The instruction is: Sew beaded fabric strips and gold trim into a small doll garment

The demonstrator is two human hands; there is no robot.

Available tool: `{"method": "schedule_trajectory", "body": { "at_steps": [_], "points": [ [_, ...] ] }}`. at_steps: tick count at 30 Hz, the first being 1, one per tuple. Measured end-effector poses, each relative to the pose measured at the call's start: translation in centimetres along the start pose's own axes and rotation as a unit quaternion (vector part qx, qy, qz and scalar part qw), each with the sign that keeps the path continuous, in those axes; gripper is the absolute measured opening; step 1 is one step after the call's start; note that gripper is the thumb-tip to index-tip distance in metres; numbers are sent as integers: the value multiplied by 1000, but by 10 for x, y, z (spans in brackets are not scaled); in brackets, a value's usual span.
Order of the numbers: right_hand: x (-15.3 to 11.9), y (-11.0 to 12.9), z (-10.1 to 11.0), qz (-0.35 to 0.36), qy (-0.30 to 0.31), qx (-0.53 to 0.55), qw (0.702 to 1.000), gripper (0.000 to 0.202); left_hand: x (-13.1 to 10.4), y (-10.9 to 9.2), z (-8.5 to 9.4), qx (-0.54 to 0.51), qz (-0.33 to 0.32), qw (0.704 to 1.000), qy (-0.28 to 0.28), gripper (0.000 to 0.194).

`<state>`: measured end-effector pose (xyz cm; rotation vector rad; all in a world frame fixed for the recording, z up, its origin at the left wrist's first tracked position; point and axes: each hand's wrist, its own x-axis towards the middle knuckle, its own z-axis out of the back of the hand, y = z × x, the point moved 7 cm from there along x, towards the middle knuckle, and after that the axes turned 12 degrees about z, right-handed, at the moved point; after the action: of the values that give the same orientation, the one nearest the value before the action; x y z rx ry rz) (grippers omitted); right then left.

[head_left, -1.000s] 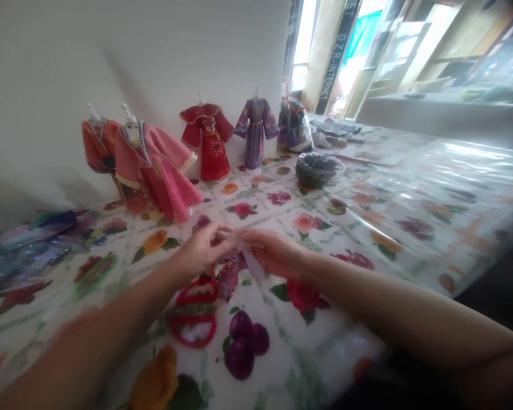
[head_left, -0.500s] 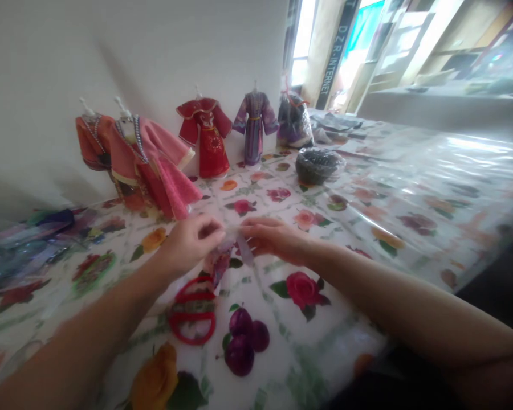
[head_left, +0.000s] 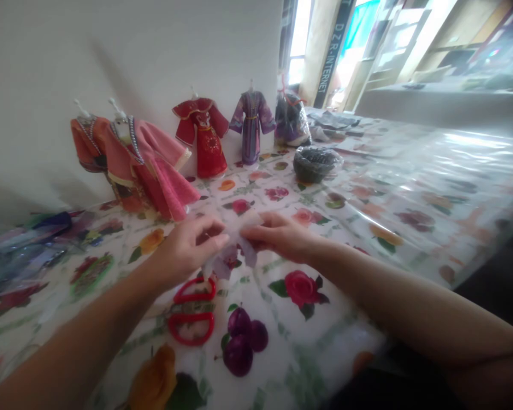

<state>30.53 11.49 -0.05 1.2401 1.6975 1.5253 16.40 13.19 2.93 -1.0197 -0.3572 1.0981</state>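
Plainly, from the head view, your left hand (head_left: pixel 195 245) and right hand (head_left: pixel 280 234) each had a grip pinched on the pale strip (head_left: pixel 237 233), which spanned between them above the counter (head_left: pixel 277 370). The scissors (head_left: pixel 195 316) lay nearer you. Beyond, the pink robe (head_left: pixel 160 165) stood left of the red robe (head_left: pixel 208 149), the bowl (head_left: pixel 313 168) farther right.

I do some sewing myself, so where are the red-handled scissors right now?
In the head view, the red-handled scissors lie on the tablecloth, left of centre, below the left hand and just left of the printed plums.
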Motion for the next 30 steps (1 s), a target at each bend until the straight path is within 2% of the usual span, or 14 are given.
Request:
{"method": "schedule_trajectory", "body": {
  "at_steps": [6,11,18,23,30],
  "points": [
    [-1,2,-3,1,-7,-9,1000,18,0,4,-7,4,17,1000,25,22],
    [-1,-2,-1,15,-44,13,999,18,1,2,-12,-40,7,999,36,18],
    [-1,-2,1,19,-42,63,997,16,1,-1,-11,-138,31,990,26,12],
    [0,0,-2,23,-25,38,999,11,0,-2,-10,-129,35,991,12,14],
    [0,0,-2,20,-50,-6,999,11,2,-2,-10,-90,8,996,8,21]
  ]
}}
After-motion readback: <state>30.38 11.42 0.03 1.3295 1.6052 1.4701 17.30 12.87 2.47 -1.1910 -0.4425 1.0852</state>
